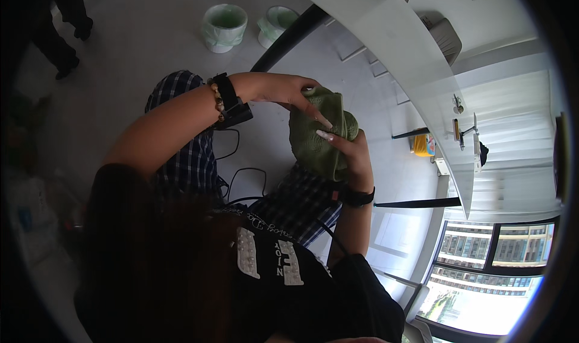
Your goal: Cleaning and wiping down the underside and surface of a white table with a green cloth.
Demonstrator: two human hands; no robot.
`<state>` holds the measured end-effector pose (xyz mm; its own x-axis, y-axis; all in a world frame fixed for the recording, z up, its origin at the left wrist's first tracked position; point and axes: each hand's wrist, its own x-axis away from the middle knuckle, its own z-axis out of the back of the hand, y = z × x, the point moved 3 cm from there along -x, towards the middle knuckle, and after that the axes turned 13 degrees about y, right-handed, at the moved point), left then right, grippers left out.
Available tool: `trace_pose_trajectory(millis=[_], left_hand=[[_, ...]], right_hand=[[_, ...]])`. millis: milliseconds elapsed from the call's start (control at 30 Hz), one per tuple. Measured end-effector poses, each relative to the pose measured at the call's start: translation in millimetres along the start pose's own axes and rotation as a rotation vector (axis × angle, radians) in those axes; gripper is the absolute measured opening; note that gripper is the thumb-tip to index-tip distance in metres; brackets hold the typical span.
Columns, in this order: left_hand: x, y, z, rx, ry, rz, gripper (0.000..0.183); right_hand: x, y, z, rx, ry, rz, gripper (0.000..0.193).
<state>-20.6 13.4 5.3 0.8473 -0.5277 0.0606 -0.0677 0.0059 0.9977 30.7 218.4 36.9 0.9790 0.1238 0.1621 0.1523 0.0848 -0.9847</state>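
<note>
A green towel [318, 139] with a textured weave is bunched and folded in front of me, above my lap. From the left, my left hand [288, 94] is closed on its upper edge, fingers lying across the front. My right hand [354, 153] grips the towel's right side, with the thumb on the front and the other fingers mostly hidden by the fabric. A dark strap with a small black box and a bead bracelet circle my left wrist. My right wrist wears a dark band.
My knees in checked trousers [187, 168] are below the towel, with a black cable [248, 169] between them. Two lined white bins [224, 28] stand on the floor ahead. A white table [416, 59] curves along the right. Another person's legs [54, 35] are at far left.
</note>
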Motion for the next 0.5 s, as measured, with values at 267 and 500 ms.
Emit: trace_pose_trajectory(millis=[267, 500], left_hand=[[0.2, 28.9, 83.1, -0.041, 0.323, -0.302, 0.055], [-8.9, 41.5, 111.9, -0.018, 0.383, -0.424, 0.056]], right_hand=[[-54.6, -22.8, -38.5, 0.619, 0.147, 0.118, 0.036], [-73.4, -10.8, -32.2, 0.787, 0.431, 0.248, 0.025]])
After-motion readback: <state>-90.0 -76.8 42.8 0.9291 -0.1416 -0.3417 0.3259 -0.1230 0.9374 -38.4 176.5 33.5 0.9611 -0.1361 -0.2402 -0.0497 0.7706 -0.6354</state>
